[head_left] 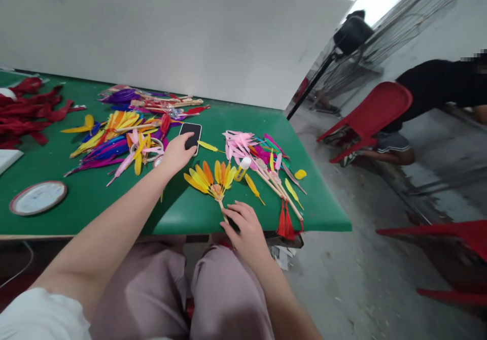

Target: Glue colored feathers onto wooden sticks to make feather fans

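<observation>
A small hand fan with yellow and orange feathers lies at the front of the green table, its wooden handle pointing toward me. My right hand has its fingers and thumb around the handle's lower end. My left hand reaches across to a dark-screened phone, its fingers lying over the phone's left and lower part. Just right of the phone is a loose yellow feather. A glue stick with a white cap stands beside the fan, and an orange-yellow feather lies right of it.
Pink feather fans with red tassels lie to the right. Colourful feather bundles, red cloth strips and a round lid cover the left. Beyond the table are a red chair and a bent-over person.
</observation>
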Tool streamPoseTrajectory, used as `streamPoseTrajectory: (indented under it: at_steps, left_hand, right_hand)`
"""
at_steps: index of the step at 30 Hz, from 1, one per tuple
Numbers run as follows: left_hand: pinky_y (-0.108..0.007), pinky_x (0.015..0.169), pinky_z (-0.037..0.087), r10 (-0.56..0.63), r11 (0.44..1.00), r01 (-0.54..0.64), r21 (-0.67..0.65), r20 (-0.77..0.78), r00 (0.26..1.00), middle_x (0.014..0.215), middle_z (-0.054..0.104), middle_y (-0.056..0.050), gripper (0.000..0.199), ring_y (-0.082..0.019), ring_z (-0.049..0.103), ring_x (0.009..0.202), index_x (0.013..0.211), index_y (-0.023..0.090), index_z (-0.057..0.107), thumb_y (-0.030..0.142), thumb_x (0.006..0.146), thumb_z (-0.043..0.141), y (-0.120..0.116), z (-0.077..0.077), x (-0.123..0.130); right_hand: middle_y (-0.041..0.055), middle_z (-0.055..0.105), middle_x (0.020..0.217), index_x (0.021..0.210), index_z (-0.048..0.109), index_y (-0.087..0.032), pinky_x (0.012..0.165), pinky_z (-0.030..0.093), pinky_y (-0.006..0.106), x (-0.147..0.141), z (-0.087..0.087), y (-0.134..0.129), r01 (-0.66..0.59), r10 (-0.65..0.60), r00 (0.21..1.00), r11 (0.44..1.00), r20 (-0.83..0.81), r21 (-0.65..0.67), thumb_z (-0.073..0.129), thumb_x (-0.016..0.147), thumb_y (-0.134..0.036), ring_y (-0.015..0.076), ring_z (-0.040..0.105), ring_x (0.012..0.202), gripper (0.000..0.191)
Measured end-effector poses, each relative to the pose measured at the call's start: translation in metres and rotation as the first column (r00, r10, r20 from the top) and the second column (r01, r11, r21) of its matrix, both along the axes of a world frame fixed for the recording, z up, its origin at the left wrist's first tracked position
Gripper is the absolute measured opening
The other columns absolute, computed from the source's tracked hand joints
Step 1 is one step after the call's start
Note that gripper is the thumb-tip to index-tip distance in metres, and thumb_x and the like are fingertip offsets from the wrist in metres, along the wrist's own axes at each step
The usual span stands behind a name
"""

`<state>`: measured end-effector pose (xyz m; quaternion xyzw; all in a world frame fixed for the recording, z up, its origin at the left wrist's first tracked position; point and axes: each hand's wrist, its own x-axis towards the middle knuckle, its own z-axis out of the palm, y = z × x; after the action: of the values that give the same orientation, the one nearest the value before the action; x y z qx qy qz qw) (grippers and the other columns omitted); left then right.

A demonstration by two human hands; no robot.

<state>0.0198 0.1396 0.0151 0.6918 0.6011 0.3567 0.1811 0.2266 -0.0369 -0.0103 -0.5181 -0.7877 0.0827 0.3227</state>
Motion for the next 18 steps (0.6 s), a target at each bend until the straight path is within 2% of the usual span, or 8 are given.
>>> streamPoseTrajectory:
  at_steps: [2,4,7,9,12,13,16,18]
  left_hand:
    - [-0.035,0.09,0.04,-0.009,1.0,0.009,0.005,-0.096,0.995,0.115,0.056,-0.008,0.042,-0.023,0.053,0.104,0.113,0.019,0.054,0.031,0.073,0.051,-0.029,0.006,-0.02]
    - [-0.034,0.091,0.04,0.008,1.0,-0.005,0.018,-0.163,0.987,0.111,0.059,-0.007,0.039,-0.023,0.053,0.104,0.111,0.019,0.054,0.034,0.077,0.046,-0.062,0.003,-0.038]
    - [-0.035,0.094,0.037,0.091,0.995,-0.074,0.067,-0.288,0.953,0.115,0.056,-0.009,0.039,-0.024,0.05,0.107,0.11,0.017,0.054,0.037,0.078,0.043,-0.106,-0.016,-0.054]
    - [-0.036,0.093,0.038,0.117,0.993,-0.1,0.064,-0.372,0.921,0.114,0.057,-0.01,0.04,-0.025,0.05,0.107,0.111,0.017,0.054,0.037,0.078,0.042,-0.123,-0.031,-0.057]
    - [-0.036,0.091,0.039,0.083,0.995,-0.054,0.078,-0.442,0.893,0.108,0.06,-0.009,0.036,-0.024,0.052,0.105,0.11,0.018,0.055,0.031,0.081,0.038,-0.132,-0.042,-0.052]
    - [-0.035,0.09,0.04,0.073,0.996,-0.039,0.084,-0.448,0.891,0.106,0.061,-0.008,0.035,-0.024,0.053,0.103,0.109,0.018,0.056,0.029,0.081,0.037,-0.131,-0.043,-0.049]
    - [-0.033,0.088,0.042,0.054,0.994,-0.006,0.106,-0.458,0.887,0.103,0.063,-0.006,0.035,-0.022,0.056,0.096,0.105,0.021,0.059,0.022,0.08,0.034,-0.13,-0.04,-0.037]
    - [-0.033,0.088,0.042,0.053,0.992,0.008,0.125,-0.477,0.877,0.104,0.064,-0.004,0.038,-0.021,0.056,0.095,0.102,0.022,0.061,0.017,0.079,0.032,-0.13,-0.039,-0.03]
  right_hand:
    - [0.0075,0.063,0.093,0.094,0.063,-0.019,0.086,0.046,0.041,0.01,0.0,-0.005,0.048,-0.046,0.998,0.997,-0.042,0.06,0.056,0.077,-0.021,0.0209,0.052,0.1,0.018]
    - [0.0065,0.064,0.09,0.091,0.064,-0.02,0.084,0.046,0.04,0.026,-0.001,-0.011,0.122,-0.112,0.989,0.986,-0.096,0.11,0.054,0.079,-0.022,0.0197,0.055,0.096,0.016]
    - [0.0062,0.065,0.088,0.087,0.064,-0.02,0.081,0.046,0.039,0.063,0.002,-0.016,0.302,-0.275,0.945,0.941,-0.18,0.15,0.053,0.079,-0.028,0.0191,0.057,0.087,0.016]
    - [0.0069,0.065,0.091,0.088,0.064,-0.019,0.083,0.044,0.039,0.094,0.008,-0.012,0.447,-0.419,0.88,0.889,-0.223,0.095,0.052,0.078,-0.033,0.0202,0.057,0.089,0.021]
    - [0.0096,0.063,0.095,0.095,0.062,-0.015,0.077,0.044,0.034,0.14,0.021,0.009,0.674,-0.693,0.7,0.721,-0.174,-0.162,0.046,0.078,-0.029,0.0194,0.058,0.083,0.027]
    - [0.0102,0.064,0.09,0.094,0.062,-0.013,0.074,0.044,0.034,0.152,0.025,0.019,0.68,-0.71,0.69,0.703,-0.141,-0.209,0.047,0.076,-0.026,0.0196,0.058,0.079,0.026]
    - [0.0045,0.062,0.066,0.081,0.065,-0.014,0.064,0.042,0.032,0.169,0.03,0.052,0.621,-0.667,0.741,0.723,-0.073,-0.303,0.063,0.062,-0.019,0.0186,0.055,0.063,0.02]
    - [0.0008,0.058,0.061,0.075,0.066,-0.016,0.064,0.04,0.03,0.167,0.029,0.07,0.581,-0.631,0.774,0.741,-0.056,-0.336,0.067,0.052,-0.01,0.0174,0.054,0.063,0.025]
